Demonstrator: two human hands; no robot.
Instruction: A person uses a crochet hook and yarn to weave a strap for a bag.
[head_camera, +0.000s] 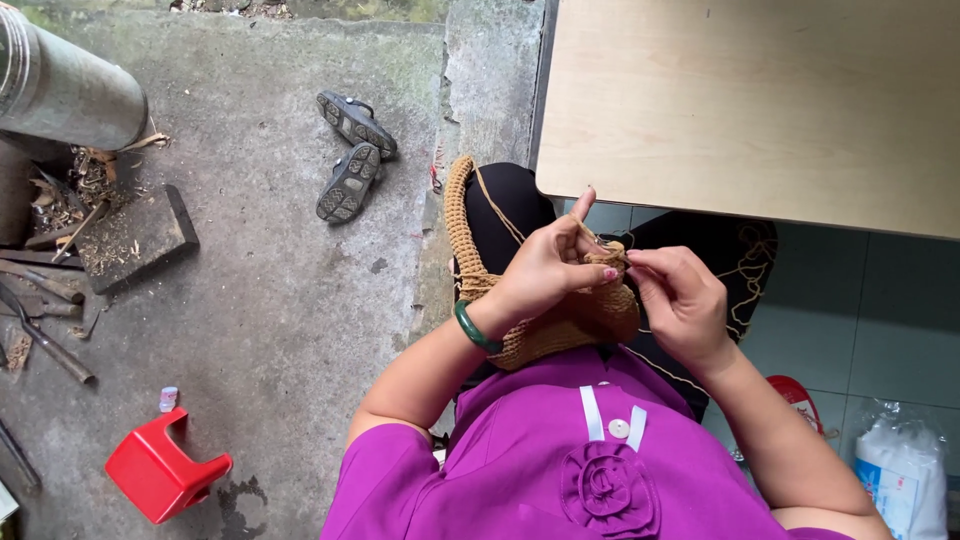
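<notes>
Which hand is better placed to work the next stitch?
Probably the right hand: its fingertips pinch at the working edge of the tan crocheted bag, while the left hand grips and steadies the bag.

Concrete floor (270, 300) bears red stool (165, 470); sandal pair (352, 155); wood scraps, perhaps tools (50, 300).

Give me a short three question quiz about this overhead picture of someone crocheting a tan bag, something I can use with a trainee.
1. True or false: the left hand wears a green bangle at the wrist.
2. What does the right hand pinch? A) red plastic stool B) edge of the tan crocheted bag C) black sandal
3. Fill in: the pair of black sandals lies on the grey ____ floor.

Key: 1 true. 2 B. 3 concrete.
</notes>
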